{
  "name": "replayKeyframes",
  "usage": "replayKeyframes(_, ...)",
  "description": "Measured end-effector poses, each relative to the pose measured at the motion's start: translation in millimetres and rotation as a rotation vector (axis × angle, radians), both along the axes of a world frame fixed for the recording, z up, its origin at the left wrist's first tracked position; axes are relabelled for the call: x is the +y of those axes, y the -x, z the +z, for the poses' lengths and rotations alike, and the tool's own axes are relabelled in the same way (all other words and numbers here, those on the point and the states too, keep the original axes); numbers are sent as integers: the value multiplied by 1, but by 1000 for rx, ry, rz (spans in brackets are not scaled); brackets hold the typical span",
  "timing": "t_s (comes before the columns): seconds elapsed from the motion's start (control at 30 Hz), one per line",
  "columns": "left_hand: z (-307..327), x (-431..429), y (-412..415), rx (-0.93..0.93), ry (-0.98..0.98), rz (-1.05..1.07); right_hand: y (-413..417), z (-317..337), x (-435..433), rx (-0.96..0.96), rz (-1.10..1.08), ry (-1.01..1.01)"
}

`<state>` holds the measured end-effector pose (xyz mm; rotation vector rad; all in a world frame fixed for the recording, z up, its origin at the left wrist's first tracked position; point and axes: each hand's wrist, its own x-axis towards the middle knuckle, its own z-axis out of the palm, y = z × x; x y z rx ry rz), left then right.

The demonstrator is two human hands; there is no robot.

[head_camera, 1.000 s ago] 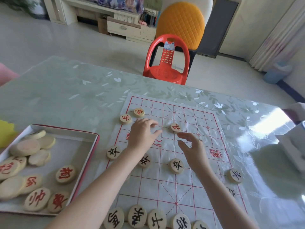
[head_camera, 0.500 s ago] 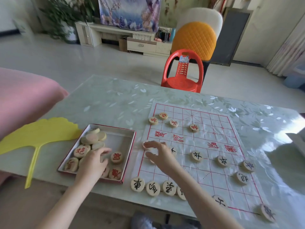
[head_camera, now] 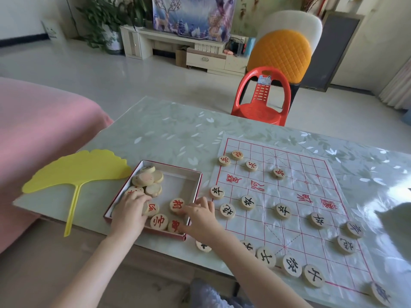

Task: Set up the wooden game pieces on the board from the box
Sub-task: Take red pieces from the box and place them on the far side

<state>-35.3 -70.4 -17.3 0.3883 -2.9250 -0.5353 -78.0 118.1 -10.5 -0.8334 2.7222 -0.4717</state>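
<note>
Lower centre of the frame: a shallow open box sits on a glossy, leaf-patterned surface, just left of a thin printed board. A yellow leaf-shaped fan lies to the box's left.

About a dozen wooden game pieces are left in the box, some stacked blank side up and some showing red characters. On the board, black-lettered discs fill the near half, and four red-lettered discs sit on the far half.

The left hand is inside the box at its near left corner, fingers curled down over pieces; whether it actually pinches one I cannot tell. The right hand reaches over the box's right wall with fingers spread apart. Its index tip meets a red-marked disc, and it is not clamped on anything.

The discs look small, light, rigid and smooth — likely to slide on the box floor or the shiny board. Pinching a disc by its rim between thumb and fingertip seems the safest hold. The board looks like flimsy film that could shift if dragged.

Compared with half a second ago, the right hand has left the board's left edge and crossed into the box, while the left hand remains in the box. The board's pieces appear unchanged.
</note>
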Motion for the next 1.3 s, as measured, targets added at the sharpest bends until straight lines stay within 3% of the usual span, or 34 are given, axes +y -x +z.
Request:
replayKeyframes(0.13, -1, 5, 0, -33, -13, -129, 1, -2, -7, 72, 34, -101)
replayKeyframes(0.23, 2, 9, 0, -116, 85, -243, 3, -2, -13, 127, 59, -191)
replayKeyframes(0.37, 11, 11, 8, -260, 162, -290, 3, -1, -17, 75, -7, -165)
replayKeyframes(0.5, 13, 11, 10, -217, 92, -251, -3, 1, -16, -11, -147, 48)
replayKeyframes(0.63, 10, 16, 4, -41, -136, -183, -1, 3, -9, -67, -306, 300)
replayKeyframes(0.8, 14, 22, 7, 75, -571, -80, 5, 30, 8, -502, -385, 802)
replayKeyframes(0.97, 24, 40, 18, -8, -922, -81, 7, 43, 34, -817, -441, 1002)
replayKeyframes(1.3, 42, 116, 45, -30, -758, -187, 20, 52, 120, -811, -663, 1101)
